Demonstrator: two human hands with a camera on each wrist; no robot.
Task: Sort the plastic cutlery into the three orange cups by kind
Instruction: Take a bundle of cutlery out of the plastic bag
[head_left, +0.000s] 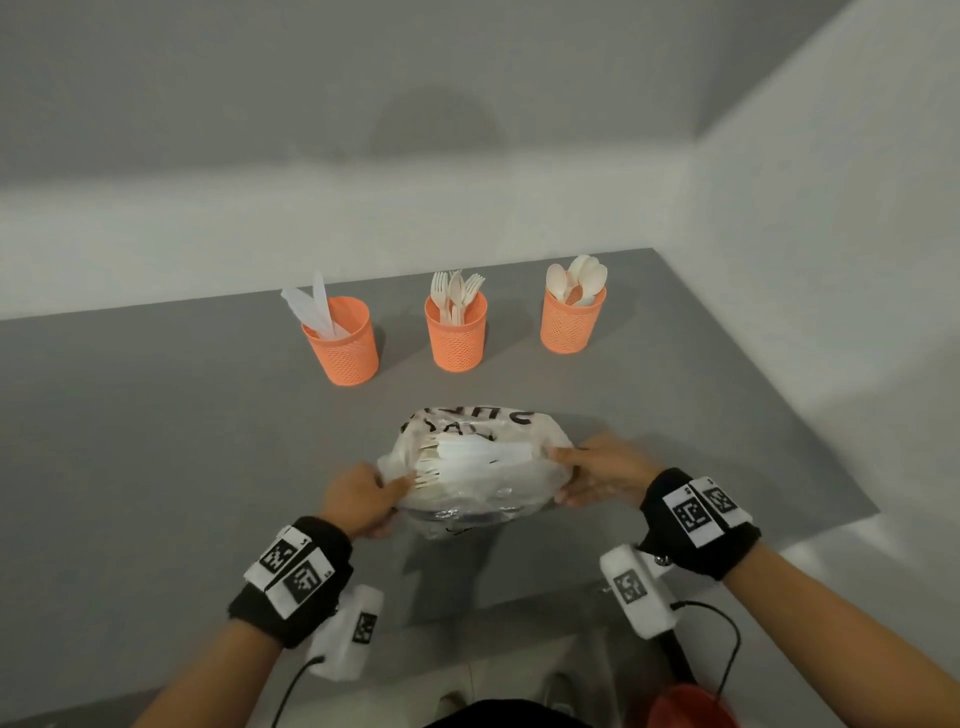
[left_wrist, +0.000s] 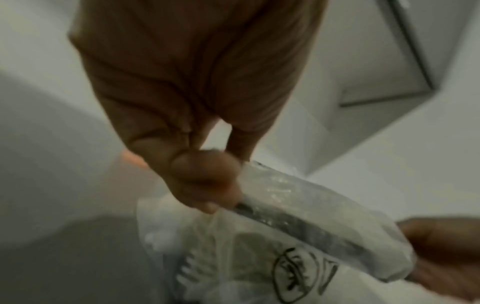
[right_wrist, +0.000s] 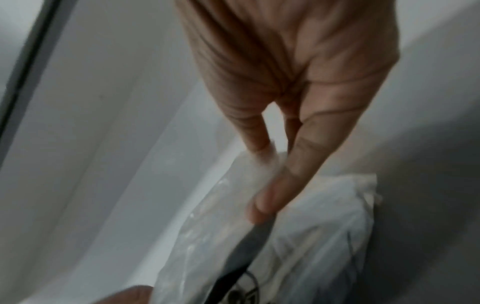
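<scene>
**A:** Lower middle of the head view: both hands are on a crinkly see-through plastic bag with black print (head_left: 478, 467), stuffed with white plastic cutlery. The left hand (head_left: 358, 501) has its grip clamped on the bag's left end, thumb and fingers pinching the film. The right hand (head_left: 597, 475) pinches the right end the same way. The bag sits low over the grey desk (head_left: 156, 441); can't tell if it's touching.

**B:** How's that gonna handle?

**A:** My guess: light, floppy, slippery film, and fork tines poke at the left end, so it could tear. I'd hold the film by its edges, then pull pieces out by their stiff handles. They're thin plastic, so probably bendy and easy to snap.

**B:** And the cups?

**A:** Further back, mid-frame, three orange mesh cups stand in a row, well apart from the bag. The left cup (head_left: 343, 345) has white knives, the middle cup (head_left: 456, 332) cream forks, the right cup (head_left: 571, 322) spoons.
</scene>
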